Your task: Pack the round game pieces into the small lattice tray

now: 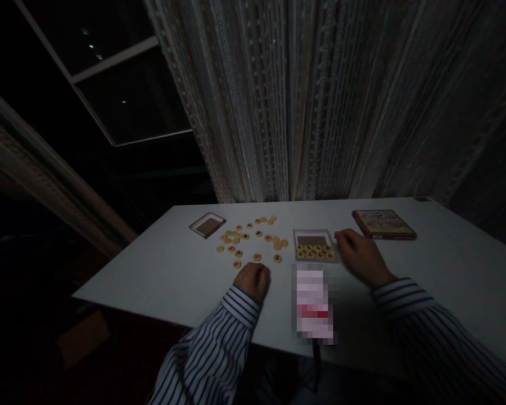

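Observation:
My left hand (253,279) rests closed on the table, just in front of the scattered round Chinese chess pieces (257,257); the inside of its fist is hidden. Beside the right edge of a clear box (335,247), my right hand (362,256) is curled closed, and whether anything is in its fingers cannot be made out. Two rows of pieces (316,251) with dark characters lie along the near side of that box. The loose pieces spread left of it, some showing red or black characters, others plain sides up.
A second shallow tray or lid (207,225) lies at the left back of the white table (152,264). At the right back is a flat printed box (383,224). A pixelated pinkish item (314,304) lies near the front edge. Striped curtains (295,101) hang behind.

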`<state>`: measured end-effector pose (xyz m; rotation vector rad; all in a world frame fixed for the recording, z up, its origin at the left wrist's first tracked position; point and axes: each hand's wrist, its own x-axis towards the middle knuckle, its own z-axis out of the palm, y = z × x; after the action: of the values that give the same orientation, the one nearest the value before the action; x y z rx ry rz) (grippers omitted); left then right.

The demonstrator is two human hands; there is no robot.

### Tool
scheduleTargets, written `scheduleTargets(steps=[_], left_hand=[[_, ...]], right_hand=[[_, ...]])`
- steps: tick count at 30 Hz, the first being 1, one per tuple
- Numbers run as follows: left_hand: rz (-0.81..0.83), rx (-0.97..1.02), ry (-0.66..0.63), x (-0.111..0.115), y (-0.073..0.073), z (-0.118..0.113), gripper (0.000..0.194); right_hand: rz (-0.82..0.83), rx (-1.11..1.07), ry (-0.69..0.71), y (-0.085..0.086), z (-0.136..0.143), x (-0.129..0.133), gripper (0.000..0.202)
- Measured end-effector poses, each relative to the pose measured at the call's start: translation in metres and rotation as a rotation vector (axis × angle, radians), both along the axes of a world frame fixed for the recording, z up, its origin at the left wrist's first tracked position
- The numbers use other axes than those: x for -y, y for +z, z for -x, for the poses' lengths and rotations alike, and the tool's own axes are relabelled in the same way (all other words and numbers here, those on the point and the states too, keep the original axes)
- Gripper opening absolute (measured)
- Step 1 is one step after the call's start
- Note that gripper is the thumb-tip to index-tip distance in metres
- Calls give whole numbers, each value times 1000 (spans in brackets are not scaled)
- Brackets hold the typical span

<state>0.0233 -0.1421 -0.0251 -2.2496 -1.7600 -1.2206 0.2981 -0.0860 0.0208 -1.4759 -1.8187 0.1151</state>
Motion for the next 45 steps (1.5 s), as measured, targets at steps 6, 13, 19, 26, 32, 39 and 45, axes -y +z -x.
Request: scheduleTargets(steps=[6,13,19,26,32,39,45], left_hand=[[77,8,10,-1,3,2,18],[95,13,-25,-1,1,5,16],[115,40,-43,-7,-4,5,13],[114,83,-72,-7,-4,5,16],[109,153,-81,-9,-6,6,15],[113,188,-92,-10,-4,6,15],[135,192,-104,-10,-3,5,17]], right_hand=[[-39,-85,7,3,2,5,27],[-52,-114,109,11,39,28,29],[57,-96,265,19,84,30,26],[9,-78,242,-2,92,19,25],[-18,-57,127,-9,76,16,28],[-9,77,197,-9,80,16,24],[26,116,164,-9,80,15,29]])
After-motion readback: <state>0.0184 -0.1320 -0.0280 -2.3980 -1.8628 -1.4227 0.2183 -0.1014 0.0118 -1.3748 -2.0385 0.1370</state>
